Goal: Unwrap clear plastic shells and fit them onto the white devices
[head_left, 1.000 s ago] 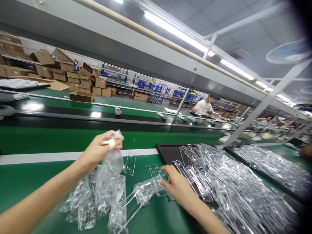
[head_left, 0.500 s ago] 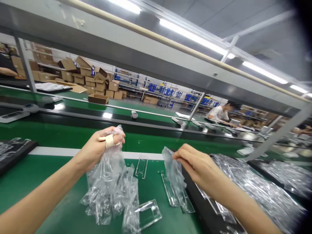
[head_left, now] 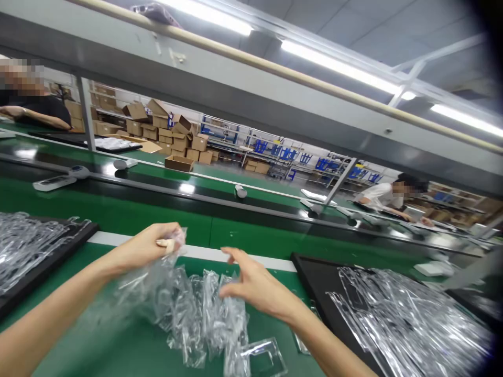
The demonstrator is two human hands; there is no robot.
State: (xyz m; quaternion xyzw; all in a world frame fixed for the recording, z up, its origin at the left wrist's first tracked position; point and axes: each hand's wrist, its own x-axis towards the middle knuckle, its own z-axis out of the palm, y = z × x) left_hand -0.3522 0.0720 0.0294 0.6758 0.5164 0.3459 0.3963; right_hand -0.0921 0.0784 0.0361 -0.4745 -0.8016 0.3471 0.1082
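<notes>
Clear plastic bags point(head_left: 188, 319) bunch up from the left to the middle of the lower frame, all wrinkly and shiny. My left hand point(head_left: 155, 242) is left of the middle, with its fingers shut tight on the top end of the bags. One finger on it has a pale wrap point(head_left: 167, 244). Near that hand the bags look blurry.

My right hand point(head_left: 257, 288) is in the middle, with nothing in it. Its thumb and pointing finger are wide apart, right by the bags. I cannot tell if they touch.

One clear plastic frame point(head_left: 277, 361) lies at the bottom, right of the middle, up against the bags. A bit of another clear piece point(head_left: 302, 343) peeks out by my right arm. All of this is over the green table point(head_left: 118, 340).

At the lower right, a black tray point(head_left: 312, 277) holds a big pile of clear frames point(head_left: 416, 309). Another black tray point(head_left: 65, 262) at the lower left has more clear frames point(head_left: 23, 246) on it.
</notes>
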